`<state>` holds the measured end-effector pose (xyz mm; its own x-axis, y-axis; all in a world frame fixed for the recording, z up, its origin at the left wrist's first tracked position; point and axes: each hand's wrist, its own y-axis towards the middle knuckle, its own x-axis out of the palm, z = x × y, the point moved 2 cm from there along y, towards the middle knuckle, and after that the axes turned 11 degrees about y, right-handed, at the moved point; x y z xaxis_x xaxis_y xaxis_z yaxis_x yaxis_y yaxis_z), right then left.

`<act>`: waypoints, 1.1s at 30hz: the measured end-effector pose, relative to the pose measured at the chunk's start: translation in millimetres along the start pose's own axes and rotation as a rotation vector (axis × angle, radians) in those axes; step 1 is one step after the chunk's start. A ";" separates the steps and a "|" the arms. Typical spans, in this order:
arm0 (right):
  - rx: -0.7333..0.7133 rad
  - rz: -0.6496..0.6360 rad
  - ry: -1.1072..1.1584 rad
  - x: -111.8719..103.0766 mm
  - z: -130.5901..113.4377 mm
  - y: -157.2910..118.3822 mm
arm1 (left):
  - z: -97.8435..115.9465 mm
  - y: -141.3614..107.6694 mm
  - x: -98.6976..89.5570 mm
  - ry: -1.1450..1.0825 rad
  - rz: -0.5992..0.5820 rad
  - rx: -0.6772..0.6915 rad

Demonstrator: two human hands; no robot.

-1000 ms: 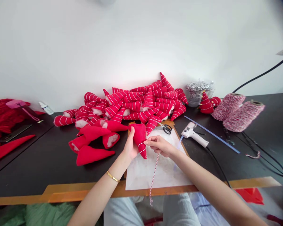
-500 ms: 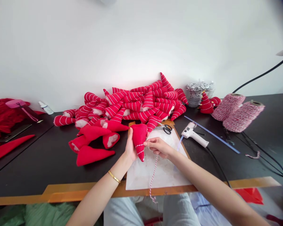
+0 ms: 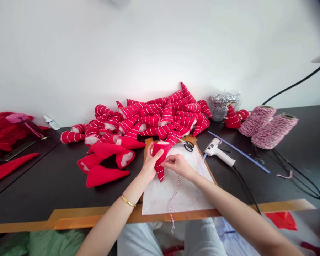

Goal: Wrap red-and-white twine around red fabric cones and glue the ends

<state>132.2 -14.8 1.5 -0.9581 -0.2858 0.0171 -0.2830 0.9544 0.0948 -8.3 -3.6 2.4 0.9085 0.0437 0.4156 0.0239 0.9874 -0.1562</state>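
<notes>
A stuffed red felt cone [image 3: 160, 158] points tip-down over the white sheet [image 3: 160, 202], white filling showing at its wide end. My left hand [image 3: 150, 164] is closed around its left side, thumb across the front. Red-and-white twine [image 3: 174, 195] wraps the lower part of the cone, and its loose end hangs past the table edge. Against the cone's right side, my right hand [image 3: 179, 165] pinches the twine between thumb and fingers. Black-handled scissors [image 3: 188, 145] lie just behind my hands. A white glue gun [image 3: 219, 152] rests to the right.
Twine-wrapped cones [image 3: 149, 117] are heaped at the back; plain red cones [image 3: 106, 176] lie left. Two twine spools [image 3: 274, 132], a blue-tinted stick [image 3: 240, 153] and black cables [image 3: 298, 172] occupy the right. Red fabric [image 3: 5, 131] and a small white bottle [image 3: 51, 122] are far left.
My left hand has turned the cone, bringing its stuffed end into view and its thumb over the front. My right hand keeps its pinch, and the twine's tail has swung slightly.
</notes>
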 end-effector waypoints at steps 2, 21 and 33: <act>0.105 -0.042 0.085 0.5 2.6 -0.3 | -0.6 -1.1 0.5 0.049 -0.029 -0.008; 0.337 -0.140 0.543 -6.1 5.9 -0.9 | 8.5 -8.4 4.2 -0.184 -0.235 -0.255; 0.339 -0.121 0.584 -0.1 7.8 -0.9 | 2.4 -10.5 4.9 -0.097 -0.312 -0.256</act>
<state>132.2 -15.0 -6.3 -0.7653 -0.3009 0.5690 -0.4757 0.8600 -0.1849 -5.1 -13.5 8.3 0.7982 -0.2253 0.5587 0.4059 0.8865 -0.2224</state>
